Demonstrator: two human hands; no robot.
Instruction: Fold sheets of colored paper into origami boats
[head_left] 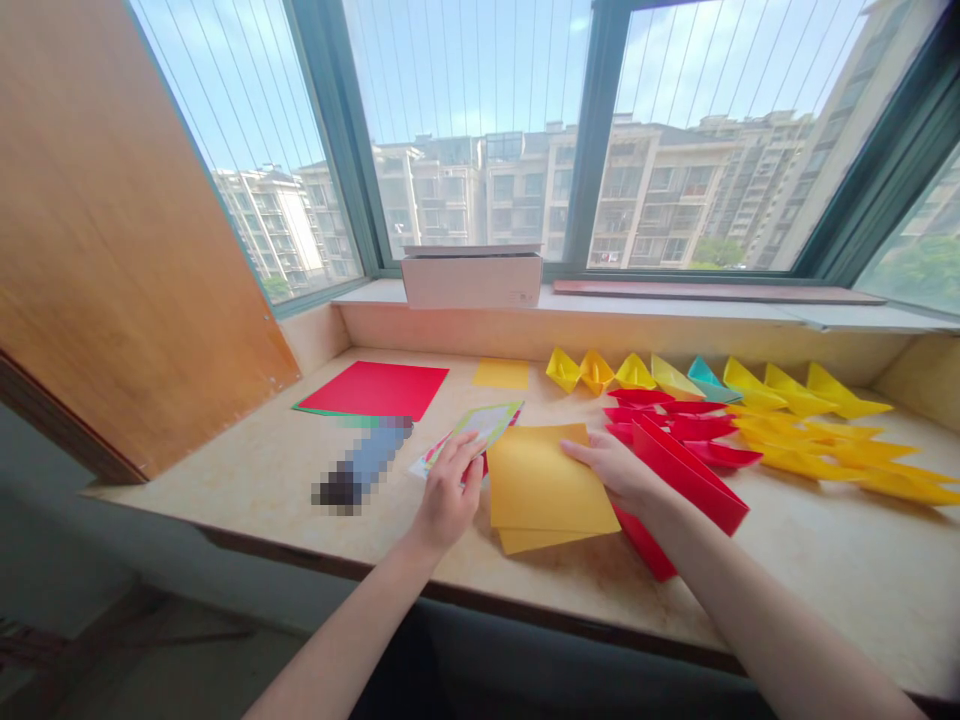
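Observation:
My right hand (619, 470) grips a small stack of yellow paper sheets (551, 490) at its right edge, thumb on top. The sheets fan slightly at the bottom. My left hand (450, 495) has its fingers over a colourful paper packet (491, 422) with a green border, its thumb at the near side. Part of the packet is hidden beneath the hand. Just right of the yellow sheets lies a folded red paper (694, 475), partly covered by my right forearm.
Yellow paper boats (757, 385), one teal boat (709, 378) and red boats (701, 428) stand at the right. Red sheets (375, 388) lie left, near a pixelated object (364, 465). A yellow square (501, 374) lies behind. A white box (472, 280) sits on the sill.

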